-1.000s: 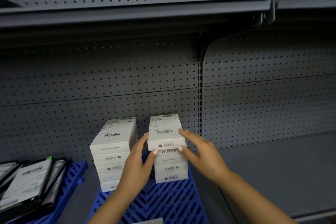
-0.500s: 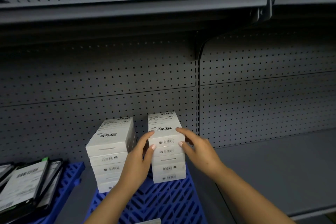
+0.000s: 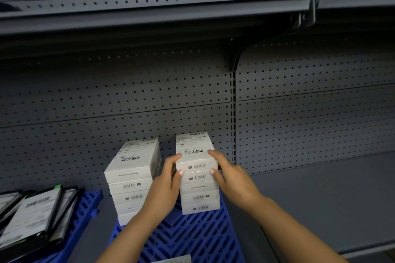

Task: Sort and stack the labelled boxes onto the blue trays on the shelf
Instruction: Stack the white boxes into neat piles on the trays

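Two hands, left hand and right hand, fingers clasping top white box, right stack, blue tray

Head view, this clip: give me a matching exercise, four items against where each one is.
Items:
1. top white box
2. left stack of white boxes
3. black-edged packs
4. metal bracket

Places:
A. far-left blue tray
B. under the upper shelf
C. between both hands, on the right stack
D. middle blue tray, beside the left hand

Pairs: 1-C, 2-D, 3-A, 4-B
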The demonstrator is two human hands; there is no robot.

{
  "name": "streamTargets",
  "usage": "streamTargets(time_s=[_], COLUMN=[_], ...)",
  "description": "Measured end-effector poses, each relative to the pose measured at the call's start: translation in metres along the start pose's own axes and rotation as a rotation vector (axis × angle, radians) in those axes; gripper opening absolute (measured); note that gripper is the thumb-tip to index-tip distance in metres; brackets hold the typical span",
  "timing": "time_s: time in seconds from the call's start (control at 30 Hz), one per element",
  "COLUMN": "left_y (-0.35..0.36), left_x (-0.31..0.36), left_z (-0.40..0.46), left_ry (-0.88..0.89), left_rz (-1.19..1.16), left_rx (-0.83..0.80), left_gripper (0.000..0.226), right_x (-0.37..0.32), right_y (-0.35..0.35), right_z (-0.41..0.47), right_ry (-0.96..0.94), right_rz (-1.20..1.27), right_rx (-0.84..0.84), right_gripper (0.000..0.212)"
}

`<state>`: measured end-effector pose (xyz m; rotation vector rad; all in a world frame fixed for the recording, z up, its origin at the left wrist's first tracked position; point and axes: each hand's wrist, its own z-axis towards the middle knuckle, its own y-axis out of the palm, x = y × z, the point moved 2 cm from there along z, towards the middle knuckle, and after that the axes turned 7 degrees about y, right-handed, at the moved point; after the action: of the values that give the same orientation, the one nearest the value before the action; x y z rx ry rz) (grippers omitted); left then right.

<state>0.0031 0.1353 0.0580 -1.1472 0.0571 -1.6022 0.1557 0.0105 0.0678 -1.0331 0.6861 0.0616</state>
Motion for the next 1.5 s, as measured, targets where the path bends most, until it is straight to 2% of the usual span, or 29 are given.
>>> streamTargets(time_s=[0.17, 0.3, 0.4, 0.53, 0.63, 0.7, 1.23, 1.5], left_y=[0.000, 0.003, 0.012, 0.025, 0.033, 0.035, 0.042, 0.043], left_x=[-0.001, 0.003, -0.014, -0.038, -0.038, -0.037, -0.043, -0.045], left_z=[-0.001, -0.008, -0.019, -0.031, -0.033, -0.032, -0.032, -0.032], left_ry=[-0.012, -0.094, -0.196, -0.232, -0.202, -0.183, -0.128, -0.150], left_rz=[0.010, -0.145, -0.118, 0.005, -0.017, 0.003, 0.158, 0.148], left_rx=[0.002, 0.005, -0.093, -0.236, -0.227, -0.202, -0.246, -0.249], left_gripper=[0.038, 0.075, 0.088, 0.079, 0.058, 0.051, 0.055, 0.056], right_x=[0.002, 0.009, 0.022, 0.036, 0.038, 0.039, 0.051, 0.050], right_y=[0.000, 0.001, 0.009, 0.028, 0.041, 0.049, 0.061, 0.059], right_z=[0.001, -0.007, -0.017, -0.024, -0.025, -0.024, -0.022, -0.025], right_ry=[0.008, 0.057, 0.140, 0.208, 0.180, 0.165, 0.151, 0.160], right_rz=[0.018, 0.072, 0.119, 0.025, 0.005, -0.014, -0.034, -0.040], right_rx=[-0.022, -0.026, -0.064, -0.166, -0.184, -0.186, -0.160, -0.178], right_gripper=[0.054, 0.081, 0.087, 0.073, 0.052, 0.044, 0.041, 0.039])
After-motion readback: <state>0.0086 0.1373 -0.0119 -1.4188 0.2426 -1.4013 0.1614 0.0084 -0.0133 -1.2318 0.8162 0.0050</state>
